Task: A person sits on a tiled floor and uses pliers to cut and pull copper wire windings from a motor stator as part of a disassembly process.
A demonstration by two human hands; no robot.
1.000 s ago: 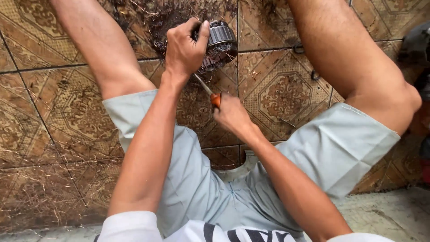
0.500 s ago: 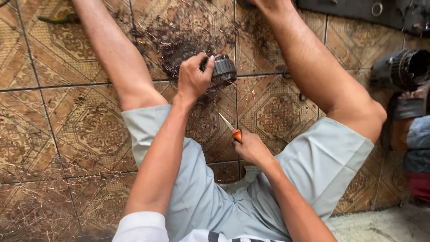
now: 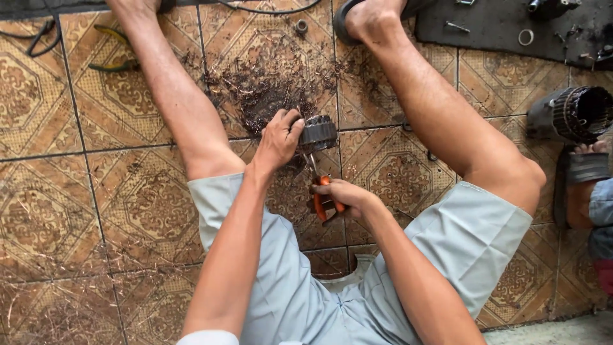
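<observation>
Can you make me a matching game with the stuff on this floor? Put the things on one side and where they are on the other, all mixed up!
Things:
1. dark round metal part
2. orange-handled tool
3. pile of dark wire scraps
4. green-handled pliers

Places:
A. on the tiles at the far left, beyond the leg
B. in the left hand
C. on the tiles between the legs
D. in the right hand

Pairs: 1-B, 2-D, 3-C, 4-A

Right hand (image 3: 341,195) with orange-handled tool (image 3: 324,198) now nearer the stator (image 3: 317,134).
</observation>
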